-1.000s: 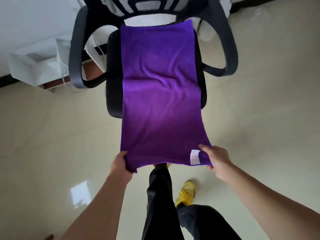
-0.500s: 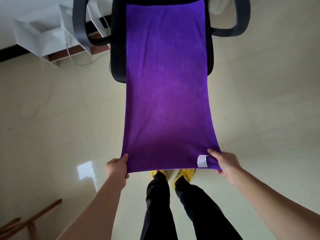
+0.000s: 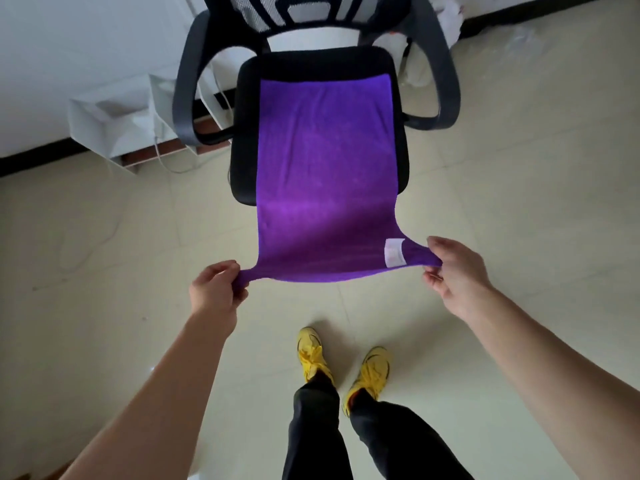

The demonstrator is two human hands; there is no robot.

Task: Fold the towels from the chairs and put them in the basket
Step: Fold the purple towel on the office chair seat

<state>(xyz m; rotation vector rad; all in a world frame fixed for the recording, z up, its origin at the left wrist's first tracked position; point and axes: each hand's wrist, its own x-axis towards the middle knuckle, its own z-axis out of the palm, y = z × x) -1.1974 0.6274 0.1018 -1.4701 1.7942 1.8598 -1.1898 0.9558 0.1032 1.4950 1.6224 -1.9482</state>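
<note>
A purple towel (image 3: 325, 174) lies spread lengthwise over the seat of a black office chair (image 3: 249, 109), its near end hanging out past the seat's front edge. My left hand (image 3: 216, 292) pinches the near left corner. My right hand (image 3: 453, 271) pinches the near right corner, beside a white label (image 3: 395, 252). The near edge is pulled taut between both hands, above the floor. The far edge rests on the seat, short of the backrest. No basket is in view.
The chair has curved black armrests (image 3: 446, 77) and a mesh back. A white shelf unit (image 3: 110, 123) with a cable stands at the left wall. White bags (image 3: 446, 12) lie at the back right. My feet in yellow shoes (image 3: 313, 355) stand on beige tile.
The towel has slid toward me, baring the rear of the seat. My hands have spread wider apart and stretched the near edge tight. The camera has tilted up.
</note>
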